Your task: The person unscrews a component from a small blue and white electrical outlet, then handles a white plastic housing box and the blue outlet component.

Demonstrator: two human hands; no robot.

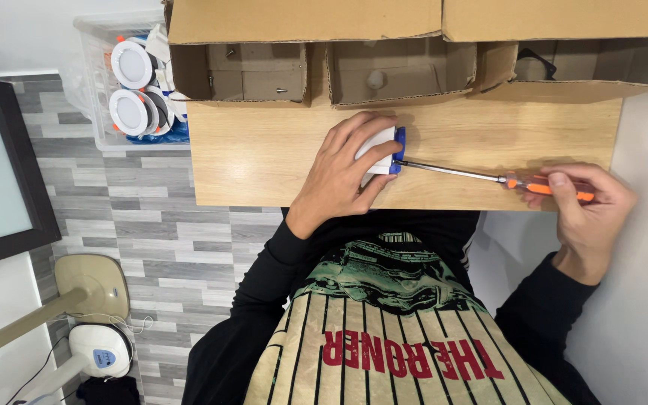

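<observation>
Screwdriver point(489, 177) tip sits at blue end of small white part point(378, 150), mid wooden table point(264, 157). Left hand point(343, 176) fingers curl over part, pinning it; right hand point(583, 206) fingers wrap orange handle. Driving looks underway, prob unfinished. Cardboard boxes point(309, 45) behind, w/ loose screws.

Left hand point(343, 176) covers most of a small white part point(379, 146); only its right end and blue edge show, so its shape can't be told. Right hand point(583, 202) hides much of the screwdriver point(489, 177) handle. Above the hands, cardboard boxes point(384, 45) are cut off by the top edge; bits inside too small to tell.
</observation>
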